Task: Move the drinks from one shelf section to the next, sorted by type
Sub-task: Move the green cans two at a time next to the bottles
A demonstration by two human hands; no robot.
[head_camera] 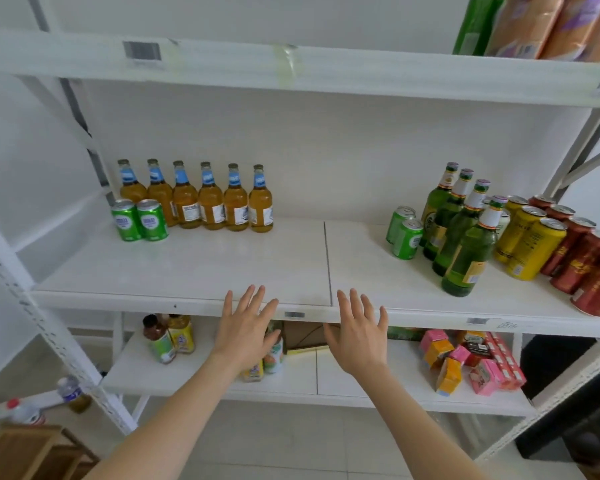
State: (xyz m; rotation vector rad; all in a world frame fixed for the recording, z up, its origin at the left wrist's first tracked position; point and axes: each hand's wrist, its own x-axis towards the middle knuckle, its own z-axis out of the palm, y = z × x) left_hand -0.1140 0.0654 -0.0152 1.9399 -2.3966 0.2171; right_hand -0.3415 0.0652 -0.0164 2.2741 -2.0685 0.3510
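Empty hands [246,327] spread before shelf [187,268], green bottles [465,233] right, cans [534,244] behind

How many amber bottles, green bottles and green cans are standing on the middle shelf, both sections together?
amber bottles: 6
green bottles: 4
green cans: 4 (2 in each section)
Total: 14

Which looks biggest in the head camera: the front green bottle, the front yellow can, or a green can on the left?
1. Front green bottle, tallest by far.
2. Front yellow can.
3. Left green can.
The right-side drinks sit nearer the camera, so the cans' true order is unsure.
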